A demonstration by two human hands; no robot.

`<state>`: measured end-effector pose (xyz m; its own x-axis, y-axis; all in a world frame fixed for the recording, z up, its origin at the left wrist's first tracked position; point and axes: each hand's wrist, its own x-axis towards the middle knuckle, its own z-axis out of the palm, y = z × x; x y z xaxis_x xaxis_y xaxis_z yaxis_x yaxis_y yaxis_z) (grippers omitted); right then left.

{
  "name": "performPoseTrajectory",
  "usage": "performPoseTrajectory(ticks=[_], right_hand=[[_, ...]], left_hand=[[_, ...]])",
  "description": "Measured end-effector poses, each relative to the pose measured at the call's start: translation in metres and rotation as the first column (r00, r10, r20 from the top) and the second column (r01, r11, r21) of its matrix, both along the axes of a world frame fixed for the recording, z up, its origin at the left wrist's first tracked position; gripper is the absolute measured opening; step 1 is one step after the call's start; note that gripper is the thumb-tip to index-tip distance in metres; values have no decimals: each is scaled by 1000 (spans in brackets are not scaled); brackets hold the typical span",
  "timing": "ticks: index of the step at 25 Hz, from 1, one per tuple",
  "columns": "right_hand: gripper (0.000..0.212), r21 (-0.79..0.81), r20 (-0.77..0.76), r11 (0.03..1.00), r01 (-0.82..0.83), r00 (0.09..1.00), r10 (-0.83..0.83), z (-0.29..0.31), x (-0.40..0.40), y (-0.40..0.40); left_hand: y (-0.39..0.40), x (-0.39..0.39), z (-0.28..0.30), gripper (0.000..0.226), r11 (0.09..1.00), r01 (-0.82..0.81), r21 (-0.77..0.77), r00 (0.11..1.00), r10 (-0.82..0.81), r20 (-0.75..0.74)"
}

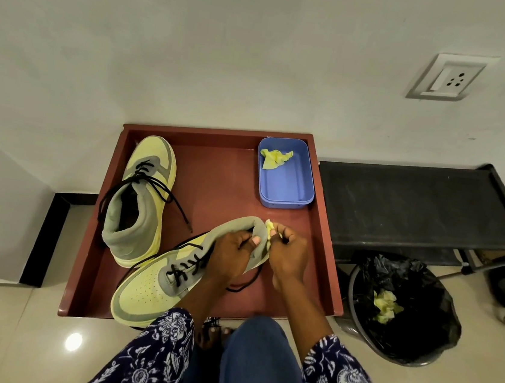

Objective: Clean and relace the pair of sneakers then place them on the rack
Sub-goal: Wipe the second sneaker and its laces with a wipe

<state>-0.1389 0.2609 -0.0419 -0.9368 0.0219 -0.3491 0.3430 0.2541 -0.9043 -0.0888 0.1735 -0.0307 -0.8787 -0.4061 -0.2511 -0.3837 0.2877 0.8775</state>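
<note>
Fingers of the right hand pinch a small crumpled yellow-green wipe against the grey padded heel collar of the near yellow-and-grey high-top sneaker. The left hand grips that same collar, thumb on its outer face, steadying it.

The sneaker lies in the lower centre of the frame. Its long axis runs from the toe at lower left to the heel at upper right, so the heel sits directly at both hands and the toe points away to the lower left. Black laces are threaded but trail loose.

The second matching sneaker stands at centre left, toe towards the wall, laces untied. Both rest on a reddish-brown rimmed table. A blue rectangular plastic tub at its upper right holds another wipe. The black metal rack stands right of centre, nearer the right hand. Judgement: cleaning is under way.
</note>
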Motion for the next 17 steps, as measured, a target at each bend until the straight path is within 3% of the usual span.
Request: performPoseTrajectory(ticks=[3, 9, 15, 17], right_hand=[[21, 43, 2, 997, 57, 998, -57, -5, 20, 4], [22, -64, -74, 992, 105, 991, -109, -1, 25, -2], [26, 180, -71, 980, -89, 992, 103, -17, 3, 3], [26, 212, -62, 975, -70, 994, 85, -22, 8, 7]], left_hand=[[0, 0, -4, 28, 1000, -22, 16, 1000, 22, -3], [-1, 0, -4, 29, 1000, -11, -4, 1000, 11, -3], [0, -1, -3, 24, 1000, -27, 0, 1000, 27, 5], [1, -1, -4, 26, 999, -35, -4, 999, 35, 5]])
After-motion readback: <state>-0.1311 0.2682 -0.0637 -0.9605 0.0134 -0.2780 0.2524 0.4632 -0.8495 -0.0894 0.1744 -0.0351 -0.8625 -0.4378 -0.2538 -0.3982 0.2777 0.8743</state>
